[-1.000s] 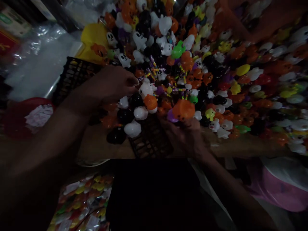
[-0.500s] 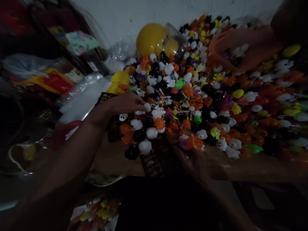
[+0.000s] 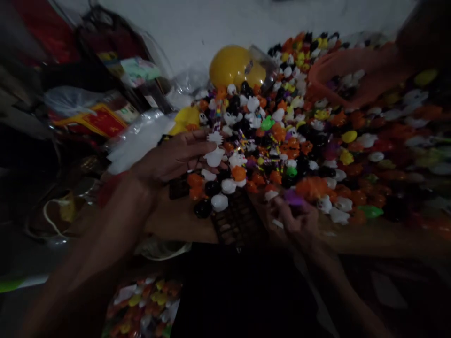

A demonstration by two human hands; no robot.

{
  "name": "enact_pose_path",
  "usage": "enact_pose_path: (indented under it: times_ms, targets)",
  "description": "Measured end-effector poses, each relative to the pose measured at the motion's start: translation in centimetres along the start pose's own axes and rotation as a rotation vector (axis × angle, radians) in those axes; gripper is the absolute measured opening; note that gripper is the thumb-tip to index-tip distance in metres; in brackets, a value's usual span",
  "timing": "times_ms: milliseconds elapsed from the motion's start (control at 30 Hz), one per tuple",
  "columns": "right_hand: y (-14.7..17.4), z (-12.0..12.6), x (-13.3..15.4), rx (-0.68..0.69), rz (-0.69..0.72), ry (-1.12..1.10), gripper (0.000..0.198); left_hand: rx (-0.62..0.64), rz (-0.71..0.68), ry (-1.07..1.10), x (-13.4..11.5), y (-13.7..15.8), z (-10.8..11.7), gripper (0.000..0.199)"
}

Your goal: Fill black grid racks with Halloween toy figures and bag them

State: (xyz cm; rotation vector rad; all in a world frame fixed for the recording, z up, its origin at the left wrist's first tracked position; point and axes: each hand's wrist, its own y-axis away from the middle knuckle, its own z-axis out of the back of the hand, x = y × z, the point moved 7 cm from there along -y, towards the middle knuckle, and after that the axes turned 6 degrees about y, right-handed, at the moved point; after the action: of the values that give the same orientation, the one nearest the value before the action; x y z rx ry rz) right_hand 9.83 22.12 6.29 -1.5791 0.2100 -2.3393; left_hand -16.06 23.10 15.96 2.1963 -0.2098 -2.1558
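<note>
My left hand (image 3: 179, 157) pinches a white plastic toy figure (image 3: 214, 157) with a spiky, ridged top between thumb and fingers, above the near left of the toy heap. A thin patterned stick (image 3: 217, 117) shows just above its top. Low at the table's front edge, my right hand (image 3: 298, 220) curls its fingers round a purple and orange toy (image 3: 294, 197), smeared by motion. By its fingertips are a small white toy (image 3: 271, 195) and a short white stick (image 3: 278, 224). Dark slatted trays (image 3: 239, 220) lie between my hands under loose toys.
A large heap of small toys (image 3: 291, 148) covers the table to the wall. Behind it stands a yellow dome-shaped object (image 3: 230, 65). At upper right, another person's arm (image 3: 380, 65) reaches by an orange basket (image 3: 331, 94). Clear plastic bags (image 3: 141, 136) lie left.
My left hand has lifted a white toy figure and turned to show its palm side. My right hand has moved right and up with the purple and orange toy. The view has shifted slightly.
</note>
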Motion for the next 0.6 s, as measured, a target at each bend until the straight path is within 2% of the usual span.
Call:
enact_pose_path:
  times_ms: [67,133,200,267,367,467,600]
  targets:
    - [-0.6,1.8,1.5,-0.090,0.004,-0.062,0.038,0.006,-0.070,-0.142,-0.7,1.2,-2.1,0.041]
    - [-1.8,2.7,2.8,-0.108,0.012,-0.250,0.029,0.010,-0.146,-0.321,-1.3,1.8,-4.1,0.047]
    - [-3.3,2.2,3.5,-0.032,-0.023,-0.438,0.028,0.044,-0.193,-0.483,-1.1,1.7,-5.9,0.057]
    - [-4.2,0.9,4.0,0.100,-0.056,-0.531,0.028,0.088,-0.208,-0.585,-0.2,1.3,-7.2,0.063]
    - [-4.4,-0.9,3.7,0.217,-0.092,-0.525,0.025,0.037,-0.205,-0.676,1.1,0.9,-7.2,0.062]
    - [-3.8,-1.7,3.0,0.224,-0.091,-0.489,0.029,-0.060,-0.207,-0.729,1.5,1.1,-6.3,0.065]
    - [-3.3,-2.1,3.2,0.234,-0.041,-0.382,0.022,-0.073,-0.169,-0.673,1.8,1.1,-5.9,0.066]
